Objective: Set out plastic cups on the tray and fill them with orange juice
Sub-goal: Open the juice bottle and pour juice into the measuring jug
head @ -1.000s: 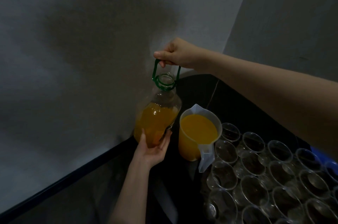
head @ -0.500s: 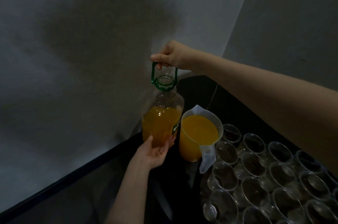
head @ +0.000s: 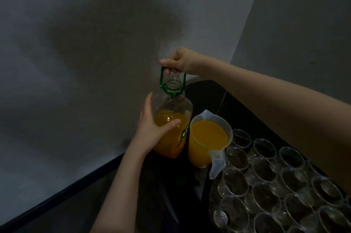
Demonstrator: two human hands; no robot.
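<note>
A large clear juice bottle (head: 173,118), uncapped and about half full of orange juice, stands upright at the back left corner of the dark table. My right hand (head: 180,61) grips its green carry handle (head: 163,78) from above. My left hand (head: 152,128) is wrapped around the bottle's left side. Just right of the bottle stands a clear plastic jug (head: 208,143) nearly full of orange juice, its handle facing me. Several empty clear plastic cups (head: 266,173) stand packed together at the lower right; the tray under them is hidden.
The dark table (head: 167,194) sits in a corner between two grey walls (head: 85,61). Its left edge runs diagonally toward the lower left. A thin cord (head: 222,99) hangs down behind the jug.
The bottle has come down from its tilted, lifted position and now stands upright on the table. My left hand moved from under the bottle's base to its side.
</note>
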